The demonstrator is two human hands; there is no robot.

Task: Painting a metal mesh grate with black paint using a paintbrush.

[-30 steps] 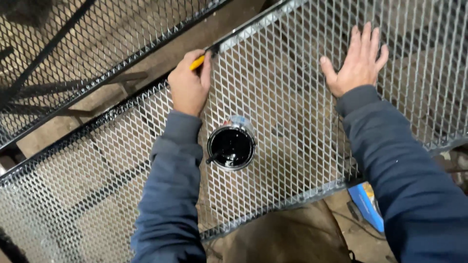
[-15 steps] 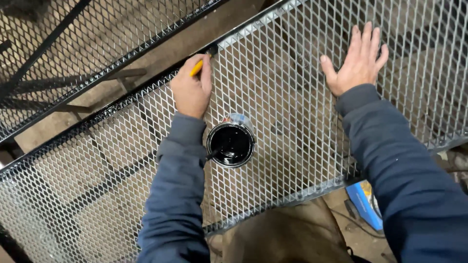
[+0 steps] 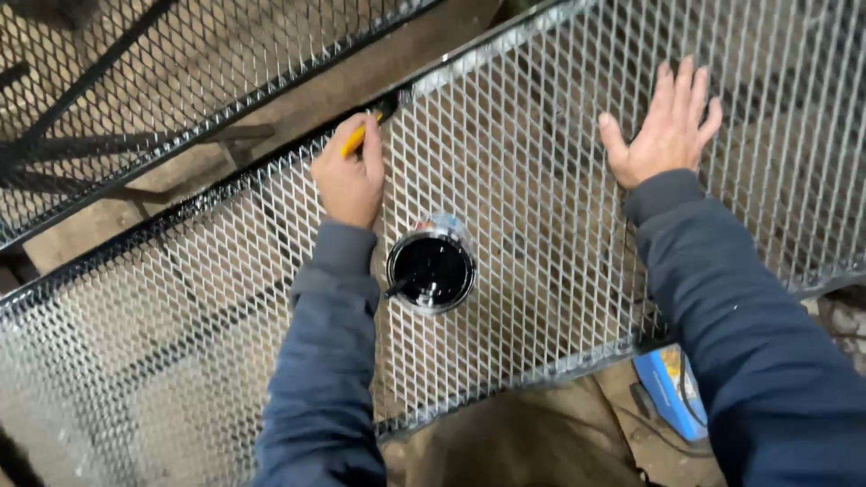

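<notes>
The left hand (image 3: 350, 176) grips a yellow-handled brush (image 3: 370, 126) against the mesh panel's (image 3: 541, 135) frame edge; the right hand (image 3: 663, 135), spread flat, steadies the mesh beside the paint can (image 3: 431, 271).

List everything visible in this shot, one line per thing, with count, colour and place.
expanded-metal mesh panel with silver diamond grid: one, silver-grey, spans the middle and right, its far frame edge partly black.
second expanded-metal mesh panel: one, black, upper left, beyond the first.
round tin of black paint: one, shiny rim with black liquid, resting on the silver mesh between the arms.
yellow-handled paintbrush: one, yellow handle with dark head, at the silver panel's far edge.
blue flat object: one, blue, on the ground lower right, partly hidden.
left hand: one, grips the brush; dark blue sleeve.
right hand: one, open, pressed flat on the silver mesh; dark blue sleeve.
</notes>
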